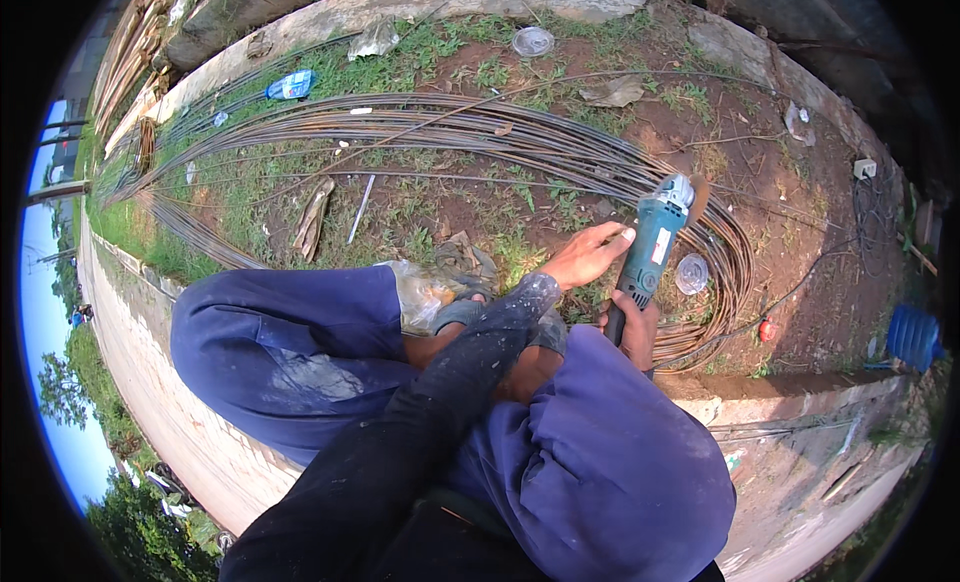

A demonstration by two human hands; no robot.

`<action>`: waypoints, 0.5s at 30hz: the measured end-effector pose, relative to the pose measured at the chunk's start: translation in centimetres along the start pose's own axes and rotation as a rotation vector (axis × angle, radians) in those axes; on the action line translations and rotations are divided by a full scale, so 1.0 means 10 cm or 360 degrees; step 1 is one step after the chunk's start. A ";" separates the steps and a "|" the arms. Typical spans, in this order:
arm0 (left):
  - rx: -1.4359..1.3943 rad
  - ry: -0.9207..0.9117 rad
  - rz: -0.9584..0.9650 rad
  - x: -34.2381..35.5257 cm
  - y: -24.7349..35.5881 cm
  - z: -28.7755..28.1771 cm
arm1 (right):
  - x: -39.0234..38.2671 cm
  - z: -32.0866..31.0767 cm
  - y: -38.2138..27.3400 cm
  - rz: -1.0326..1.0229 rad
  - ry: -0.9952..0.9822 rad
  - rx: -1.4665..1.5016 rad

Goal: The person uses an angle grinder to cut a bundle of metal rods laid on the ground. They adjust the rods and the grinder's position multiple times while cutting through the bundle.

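My right hand [636, 329] is wrapped round the rear handle of a teal angle grinder [652, 244], just past my right knee. The grinder points away from me, and its metal head and brown disc [699, 200] lie over the bent end of a bundle of long steel rods [560, 147]. My left hand [588, 256], at the end of a dusty black sleeve, reaches toward the grinder's left side with fingers stretched out. Its fingertips are close to the tool body; whether they touch it I cannot tell. Nothing shows in that hand.
The rods curve round on dirt and grass. A clear plastic lid [692, 274] lies inside the bend. A dark cord [810, 272] runs right toward a white socket box [864, 169]. Low concrete edging [780, 407] borders the ground. A blue container [912, 338] stands far right.
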State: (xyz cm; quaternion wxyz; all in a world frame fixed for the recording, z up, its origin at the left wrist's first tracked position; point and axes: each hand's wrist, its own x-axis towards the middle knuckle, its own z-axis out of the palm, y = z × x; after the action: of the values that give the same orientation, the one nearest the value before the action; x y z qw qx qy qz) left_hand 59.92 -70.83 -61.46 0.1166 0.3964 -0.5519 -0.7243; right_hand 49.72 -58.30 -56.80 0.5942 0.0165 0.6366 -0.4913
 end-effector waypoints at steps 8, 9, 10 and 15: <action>0.2205 0.0566 0.0214 0.35 -0.82 -0.88 | -0.53 -1.21 0.21 -0.0272 0.0829 0.0030; 0.2278 0.0438 0.0316 0.40 -0.84 -0.95 | -0.59 -1.27 0.29 -0.0383 0.0837 0.0169; 0.2356 0.0206 0.0511 0.39 -0.90 -1.01 | -0.65 -1.28 0.33 -0.0494 0.0879 0.0302; 0.1954 -0.0729 0.0594 0.11 -0.82 -1.16 | -0.84 -1.08 0.15 -0.0283 0.0856 0.0226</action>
State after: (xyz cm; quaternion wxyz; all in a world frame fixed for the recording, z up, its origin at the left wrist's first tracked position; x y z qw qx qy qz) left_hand 69.51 -76.73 -70.15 -0.1264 0.1255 -0.9328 -0.3133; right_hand 45.10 -45.83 -53.24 0.3561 0.1317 0.7342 -0.5629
